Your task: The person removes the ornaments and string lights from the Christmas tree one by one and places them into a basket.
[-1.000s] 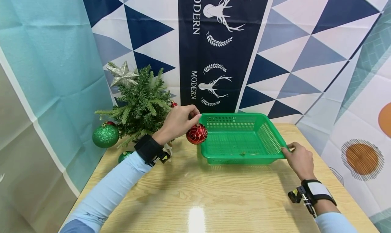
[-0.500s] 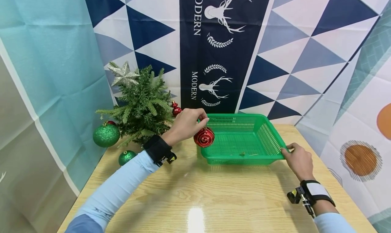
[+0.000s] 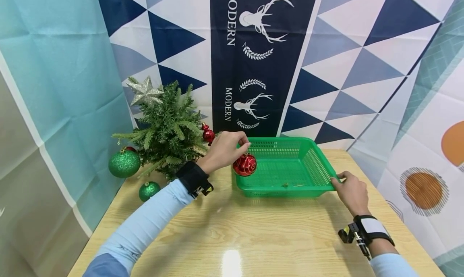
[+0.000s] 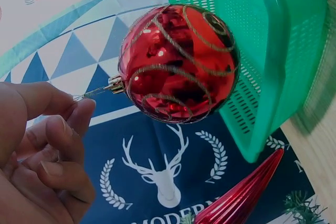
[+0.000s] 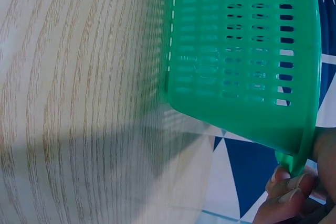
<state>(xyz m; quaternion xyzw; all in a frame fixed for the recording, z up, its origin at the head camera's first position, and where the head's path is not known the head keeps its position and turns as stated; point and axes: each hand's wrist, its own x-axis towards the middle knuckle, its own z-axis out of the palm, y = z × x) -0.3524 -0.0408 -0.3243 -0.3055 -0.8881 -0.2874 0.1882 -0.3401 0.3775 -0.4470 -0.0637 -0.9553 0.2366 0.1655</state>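
Observation:
My left hand [image 3: 225, 148] pinches the thin gold hanging loop of a shiny red Christmas bauble [image 3: 245, 165] between thumb and forefinger. Gold glitter swirls cover the bauble [image 4: 178, 64], which hangs at the left rim of a green plastic basket [image 3: 282, 193]. My right hand [image 3: 351, 192] grips the basket's front right corner, thumb over the rim and fingers beneath it, as the right wrist view shows. Inside the basket lie a few tiny green scraps [image 3: 285, 184]. To the left stands a small artificial Christmas tree [image 3: 168, 128].
A silver glitter star [image 3: 146, 92] tops the tree. A green glitter bauble [image 3: 124, 163] hangs on its left, and a smaller green bauble [image 3: 149, 191] sits low beside it. On its right side hangs a red finial-shaped ornament [image 3: 208, 134]. Patterned cloth [image 3: 181, 35] lines the back of the wooden table [image 3: 203, 236].
My left hand has moved right, carrying the red bauble from beside the basket to over its left rim. More of the red finial ornament shows. My right hand keeps its grip.

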